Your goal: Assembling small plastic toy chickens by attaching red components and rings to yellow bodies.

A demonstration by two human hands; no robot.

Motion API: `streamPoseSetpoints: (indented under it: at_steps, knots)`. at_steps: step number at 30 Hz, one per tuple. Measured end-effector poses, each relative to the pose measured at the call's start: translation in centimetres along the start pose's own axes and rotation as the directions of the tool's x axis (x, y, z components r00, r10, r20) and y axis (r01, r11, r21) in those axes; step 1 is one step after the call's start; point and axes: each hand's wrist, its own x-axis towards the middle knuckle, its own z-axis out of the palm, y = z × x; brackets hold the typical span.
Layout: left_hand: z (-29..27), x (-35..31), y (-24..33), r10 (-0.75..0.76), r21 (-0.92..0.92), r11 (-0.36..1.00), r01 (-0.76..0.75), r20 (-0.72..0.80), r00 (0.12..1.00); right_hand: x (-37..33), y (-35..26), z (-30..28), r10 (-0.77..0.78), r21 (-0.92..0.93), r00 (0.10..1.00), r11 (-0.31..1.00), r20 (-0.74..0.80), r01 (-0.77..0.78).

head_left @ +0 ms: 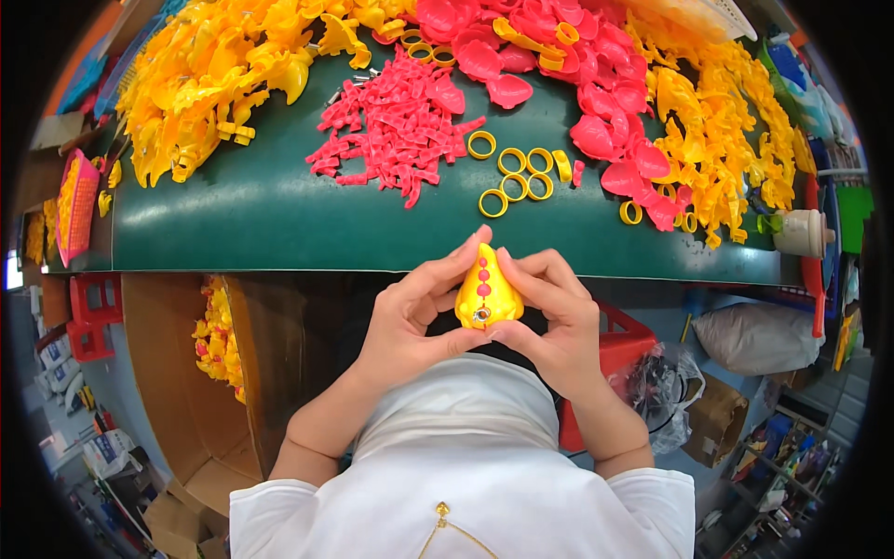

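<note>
Between both hands, just off the table's near edge, I hold a yellow teardrop-shaped plastic toy [499, 300]. A row of red dots runs down it, and a small metallic piece shows at its wide lower end. My left hand [414, 312] grips its left side, thumb at the bottom and fingers near the tip. My right hand [556, 321] closes on the right side, its thumb at the lower end. Beyond the hands, several yellow rings [514, 161] lie on the green table [233, 228], beside a heap of small pink plastic pieces [391, 121].
Yellow plastic parts [209, 70] pile up at the far left, and more yellow parts [717, 121] at the right. Pink rounded shells [601, 88] run between them. A cardboard box [177, 373] with yellow pieces stands below the table, left. A red stool [619, 340] is at the right.
</note>
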Motion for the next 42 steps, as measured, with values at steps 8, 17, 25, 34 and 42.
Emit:
streamPoseSetpoints:
  at_steps: [8, 17, 25, 34, 42]
  knots:
    - [0.0, 0.3, 0.1, -0.084, -0.248, 0.966, 0.072, -0.037, 0.996, 1.3, 0.9, -0.4, 0.073, 0.479, 0.972, 0.86, 0.221, -0.174]
    - [0.7, 0.0, 0.0, 0.022, -0.115, 0.992, -0.047, -0.215, 0.976, 0.3, 1.2, 2.5, -0.137, 0.245, 0.986, 0.957, -0.096, 0.156]
    - [0.2, -0.2, 0.1, 0.198, 0.154, 0.972, -0.175, -0.149, 0.969, -0.1, 2.3, 2.5, -0.13, 0.426, 0.989, 0.893, -0.066, 0.145]
    - [-0.5, 0.9, -0.3, 0.112, 0.196, 0.977, -0.08, -0.156, 0.981, 0.8, 1.9, 0.9, 0.002, 0.341, 1.0, 0.94, -0.01, 0.001]
    - [-1.4, 1.7, -0.4, 0.227, 0.539, 0.835, -0.111, -0.154, 0.962, 5.9, 3.7, -1.9, -0.198, 0.118, 0.973, 0.97, -0.12, 0.212]
